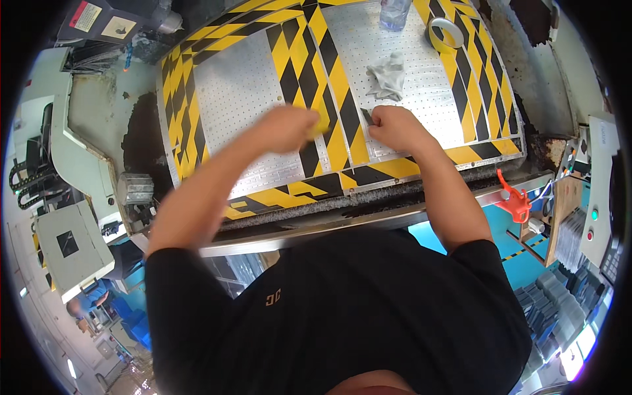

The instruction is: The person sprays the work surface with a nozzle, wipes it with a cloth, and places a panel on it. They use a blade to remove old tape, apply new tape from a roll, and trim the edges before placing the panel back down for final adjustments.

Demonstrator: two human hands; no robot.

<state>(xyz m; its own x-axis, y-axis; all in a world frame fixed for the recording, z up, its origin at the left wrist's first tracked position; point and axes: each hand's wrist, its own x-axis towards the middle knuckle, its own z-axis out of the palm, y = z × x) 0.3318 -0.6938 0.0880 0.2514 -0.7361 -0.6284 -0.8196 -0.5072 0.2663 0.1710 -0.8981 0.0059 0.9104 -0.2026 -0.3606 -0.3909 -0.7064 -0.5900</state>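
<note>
My left hand (289, 126) is closed on a small yellow piece, seemingly tape (322, 123), over the black-and-yellow striped band (315, 79) of a perforated metal plate (237, 99). My right hand (394, 126) is closed on a small dark flat blade-like tool (367, 116) whose tip rests on the plate beside the striped band. Both hands lie close together, a few centimetres apart, near the plate's middle front.
A crumpled grey rag (388, 76) lies on the plate beyond my right hand. A roll of yellow tape (445, 33) and a clear bottle (394, 13) stand at the far edge. An orange clamp (515, 201) and a control box (596, 217) are at right.
</note>
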